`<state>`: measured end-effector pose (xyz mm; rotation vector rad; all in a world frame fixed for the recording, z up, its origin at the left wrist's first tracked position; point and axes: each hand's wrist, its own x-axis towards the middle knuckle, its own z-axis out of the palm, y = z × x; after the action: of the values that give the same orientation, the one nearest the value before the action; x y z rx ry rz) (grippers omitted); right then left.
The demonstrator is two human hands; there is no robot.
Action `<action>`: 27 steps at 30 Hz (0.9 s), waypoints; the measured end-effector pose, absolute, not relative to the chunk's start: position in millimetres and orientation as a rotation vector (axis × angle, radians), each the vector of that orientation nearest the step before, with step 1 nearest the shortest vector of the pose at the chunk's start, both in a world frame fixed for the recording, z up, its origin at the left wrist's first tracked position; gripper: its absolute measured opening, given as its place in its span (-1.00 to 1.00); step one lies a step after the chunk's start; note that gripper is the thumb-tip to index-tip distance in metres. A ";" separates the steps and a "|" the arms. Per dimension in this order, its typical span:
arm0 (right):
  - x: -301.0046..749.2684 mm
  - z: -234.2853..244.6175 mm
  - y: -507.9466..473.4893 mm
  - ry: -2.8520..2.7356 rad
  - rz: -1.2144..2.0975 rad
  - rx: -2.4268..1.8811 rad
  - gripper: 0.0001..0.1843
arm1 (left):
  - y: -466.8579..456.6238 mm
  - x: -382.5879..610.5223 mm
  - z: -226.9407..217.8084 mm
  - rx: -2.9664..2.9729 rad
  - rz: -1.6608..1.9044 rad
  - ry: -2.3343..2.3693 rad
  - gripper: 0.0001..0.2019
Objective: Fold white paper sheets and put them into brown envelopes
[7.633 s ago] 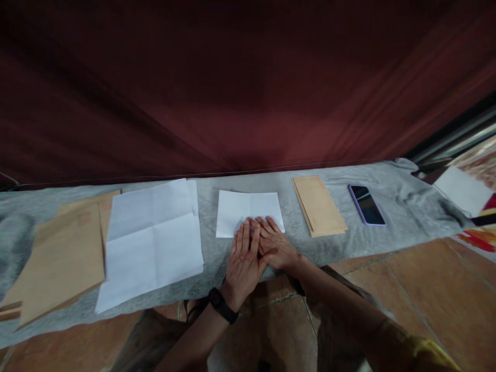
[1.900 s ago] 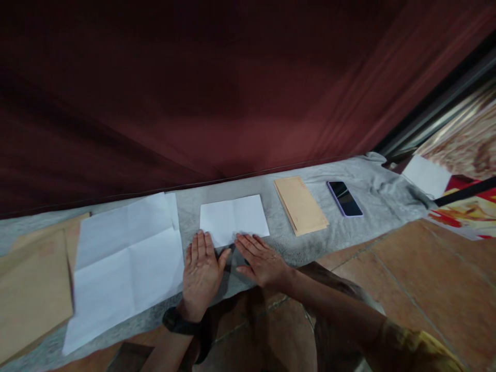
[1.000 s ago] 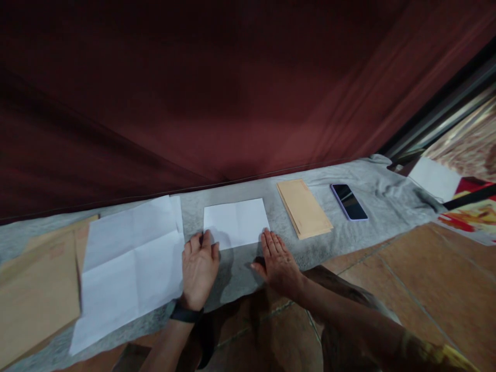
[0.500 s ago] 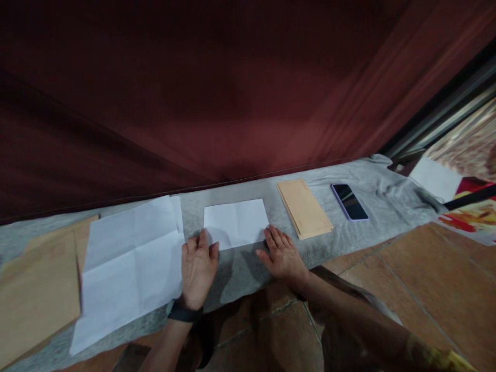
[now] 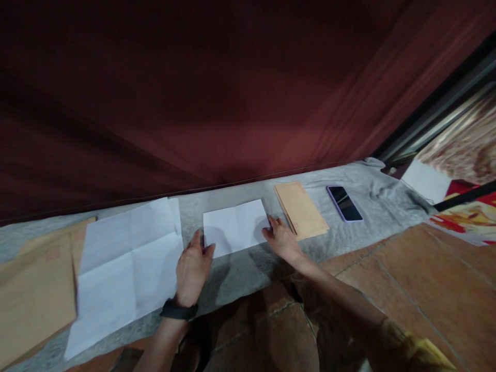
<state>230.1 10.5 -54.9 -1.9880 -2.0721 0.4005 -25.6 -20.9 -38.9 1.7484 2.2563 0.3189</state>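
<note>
A folded white sheet of paper lies in front of me on a grey cloth, with a faint crease down its middle. My left hand is at its lower left corner, thumb over the paper and fingers along the left edge. On the right edge, my right hand grips the sheet with bent fingers; their tips are partly hidden. Just beyond that hand rests a small stack of tan envelopes. Larger creased white sheets spread out left of my left hand.
Big brown envelopes lie at the far left, partly under the white sheets. A phone with a purple edge is on the grey cloth at the right. Behind the cloth hangs a dark red curtain. Tiled floor shows in front.
The folded sheet has turned slightly, its lower left corner nearer to me. My right hand's fingers have gone from spread to bent at the paper's edge. My left hand shifted slightly left.
</note>
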 end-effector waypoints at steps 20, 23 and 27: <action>236.2 -61.7 35.0 -1.079 1.437 -1.445 -0.72 | -29.1 -35.9 -27.0 0.630 0.969 1.470 -0.57; 236.2 -58.1 30.2 -0.866 1.656 -1.274 -0.66 | -31.0 -31.2 -25.0 0.527 1.018 1.397 -0.54; 232.0 -56.2 26.3 -0.839 1.749 -1.213 -0.67 | -33.9 -21.1 -29.4 0.505 1.027 1.312 -0.52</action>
<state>232.0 26.3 -56.2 -1.2134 -0.8394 1.7489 -21.1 -33.9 -29.4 0.5052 1.3118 1.0270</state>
